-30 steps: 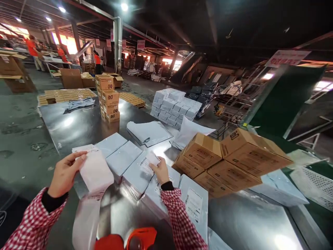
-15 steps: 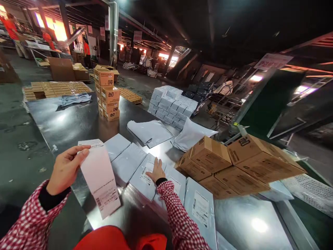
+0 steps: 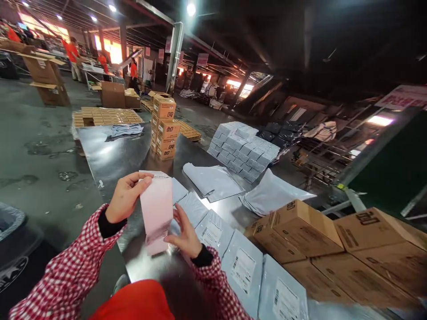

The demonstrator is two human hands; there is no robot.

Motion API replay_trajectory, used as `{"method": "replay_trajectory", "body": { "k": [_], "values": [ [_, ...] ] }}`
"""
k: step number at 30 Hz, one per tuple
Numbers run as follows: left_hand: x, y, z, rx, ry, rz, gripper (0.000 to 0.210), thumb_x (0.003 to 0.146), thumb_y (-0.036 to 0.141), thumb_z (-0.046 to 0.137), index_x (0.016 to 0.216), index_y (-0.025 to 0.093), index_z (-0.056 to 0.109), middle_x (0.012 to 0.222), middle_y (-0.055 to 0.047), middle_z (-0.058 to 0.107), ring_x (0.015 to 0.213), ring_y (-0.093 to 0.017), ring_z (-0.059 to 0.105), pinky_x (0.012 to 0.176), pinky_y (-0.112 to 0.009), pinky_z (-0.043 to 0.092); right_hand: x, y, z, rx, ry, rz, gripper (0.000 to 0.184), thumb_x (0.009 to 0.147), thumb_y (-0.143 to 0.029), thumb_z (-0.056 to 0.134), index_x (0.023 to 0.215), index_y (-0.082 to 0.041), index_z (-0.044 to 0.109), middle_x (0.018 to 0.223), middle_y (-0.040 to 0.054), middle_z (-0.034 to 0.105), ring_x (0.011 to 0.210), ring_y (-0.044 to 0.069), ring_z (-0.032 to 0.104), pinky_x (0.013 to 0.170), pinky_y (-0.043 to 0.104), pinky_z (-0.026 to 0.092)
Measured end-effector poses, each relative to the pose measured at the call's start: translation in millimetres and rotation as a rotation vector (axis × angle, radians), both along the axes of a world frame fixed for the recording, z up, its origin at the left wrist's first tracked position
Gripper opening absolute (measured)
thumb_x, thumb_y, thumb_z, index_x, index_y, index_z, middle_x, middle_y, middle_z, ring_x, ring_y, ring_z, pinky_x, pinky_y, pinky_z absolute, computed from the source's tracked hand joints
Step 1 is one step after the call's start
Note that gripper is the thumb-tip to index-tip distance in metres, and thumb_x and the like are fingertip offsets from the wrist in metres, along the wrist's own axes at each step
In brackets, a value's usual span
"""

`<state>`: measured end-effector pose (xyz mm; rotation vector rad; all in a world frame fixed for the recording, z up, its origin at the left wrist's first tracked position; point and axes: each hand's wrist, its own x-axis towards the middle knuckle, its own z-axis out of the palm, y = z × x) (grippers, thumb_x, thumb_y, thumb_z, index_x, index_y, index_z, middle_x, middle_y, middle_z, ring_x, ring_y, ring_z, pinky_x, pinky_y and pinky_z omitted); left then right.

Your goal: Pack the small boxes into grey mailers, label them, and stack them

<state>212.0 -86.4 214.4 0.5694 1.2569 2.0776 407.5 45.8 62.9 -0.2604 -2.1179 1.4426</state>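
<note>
The right hand (image 3: 185, 233) has left the grey parcel it pressed half a second ago and now meets the label strip (image 3: 156, 212), fingers spread and curved against its lower edge. The left hand (image 3: 126, 198) still pinches the strip's top corner between thumb and fingers, and has lifted it higher above the table (image 3: 110, 153). The view has also swung leftward.

The strip is a long, thin, pale pink paper band, hanging nearly upright and slightly curled, with faint print near its bottom. Both sleeves are red-and-white check.

The table is smooth, shiny metal. Just right of the hands lies a row of flat grey plastic parcels (image 3: 213, 231), each with a white barcode label. Brown cardboard boxes (image 3: 310, 231) sit at the right. Farther back lie empty grey bags (image 3: 213, 180), and beyond them stands a small box stack (image 3: 164, 129).
</note>
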Motion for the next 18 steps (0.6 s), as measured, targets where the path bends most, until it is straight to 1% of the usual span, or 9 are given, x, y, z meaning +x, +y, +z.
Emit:
{"method": "replay_trajectory", "body": {
  "k": [1,2,4,5,8,10,13,16,18],
  "values": [
    [-3,0,0.2,0.001,0.006,0.002,0.044,0.053,0.046,0.092,0.079,0.015,0.076,0.064,-0.001,0.071,0.052,-0.010,0.056,0.047,-0.019,0.043,-8,-14,8.9,-0.011,0.019,0.029,0.098,0.074,-0.056,0.079,0.155,-0.029,0.030,0.145,0.0126,0.056,0.126,0.028,0.059,0.107,0.046,0.048],
    [-6,0,-1.0,-0.002,0.012,0.006,0.045,0.053,0.046,0.092,0.080,0.015,0.076,0.065,-0.001,0.071,0.052,-0.010,0.056,0.047,-0.019,0.043,-13,-25,15.6,-0.006,0.028,0.019,0.090,0.077,-0.052,0.078,0.153,-0.028,0.035,0.141,0.0124,0.060,0.121,0.026,0.062,0.103,0.043,0.052],
    [-15,0,-6.9,-0.018,0.023,0.013,0.046,0.053,0.047,0.092,0.081,0.014,0.076,0.065,-0.001,0.071,0.053,-0.011,0.057,0.048,-0.020,0.043,-14,-41,23.9,0.033,0.050,-0.044,0.071,0.085,-0.046,0.072,0.148,-0.026,0.045,0.133,0.0124,0.065,0.114,0.025,0.066,0.097,0.040,0.055],
    [-20,0,-11.3,-0.029,0.025,0.018,0.047,0.052,0.047,0.092,0.081,0.014,0.076,0.065,-0.002,0.071,0.053,-0.011,0.057,0.048,-0.020,0.043,-12,-44,26.7,0.056,0.062,-0.068,0.064,0.088,-0.043,0.069,0.146,-0.025,0.049,0.129,0.0121,0.067,0.111,0.025,0.067,0.096,0.039,0.056],
    [-33,0,-26.5,-0.072,0.010,0.038,0.049,0.051,0.048,0.092,0.080,0.013,0.076,0.065,-0.002,0.071,0.053,-0.011,0.057,0.048,-0.021,0.043,-5,-46,37.9,0.136,0.116,-0.082,0.057,0.090,-0.036,0.067,0.144,-0.027,0.051,0.121,0.0107,0.069,0.102,0.022,0.069,0.087,0.035,0.060],
    [-39,1,-35.6,-0.094,0.006,0.050,0.049,0.051,0.049,0.091,0.080,0.013,0.075,0.066,-0.002,0.071,0.053,-0.011,0.057,0.048,-0.022,0.042,-5,-45,50.1,0.244,0.134,-0.071,0.050,0.091,-0.030,0.066,0.140,-0.029,0.056,0.111,0.0087,0.071,0.094,0.020,0.070,0.081,0.032,0.060],
    [-45,3,-45.6,-0.116,0.032,0.039,0.049,0.053,0.050,0.090,0.082,0.013,0.075,0.068,-0.002,0.071,0.055,-0.013,0.057,0.050,-0.022,0.043,-10,-46,71.5,0.405,0.137,-0.069,0.035,0.091,-0.025,0.066,0.126,-0.028,0.066,0.094,0.0053,0.073,0.083,0.018,0.068,0.072,0.028,0.058],
    [-48,5,-52.8,-0.133,0.076,0.010,0.048,0.057,0.051,0.087,0.084,0.014,0.075,0.067,-0.003,0.070,0.054,-0.013,0.056,0.049,-0.023,0.042,-16,-50,87.4,0.455,0.113,-0.079,0.023,0.090,-0.020,0.065,0.112,-0.025,0.071,0.086,0.0038,0.071,0.077,0.016,0.067,0.067,0.025,0.057],
    [-50,7,-57.0,-0.135,0.111,-0.013,0.046,0.059,0.051,0.085,0.085,0.014,0.075,0.069,-0.003,0.070,0.054,-0.013,0.056,0.049,-0.024,0.041,-19,-53,93.5,0.488,0.118,-0.134,0.019,0.090,-0.015,0.062,0.102,-0.024,0.073,0.083,0.0031,0.068,0.075,0.015,0.066,0.066,0.025,0.057]
  ]
}}
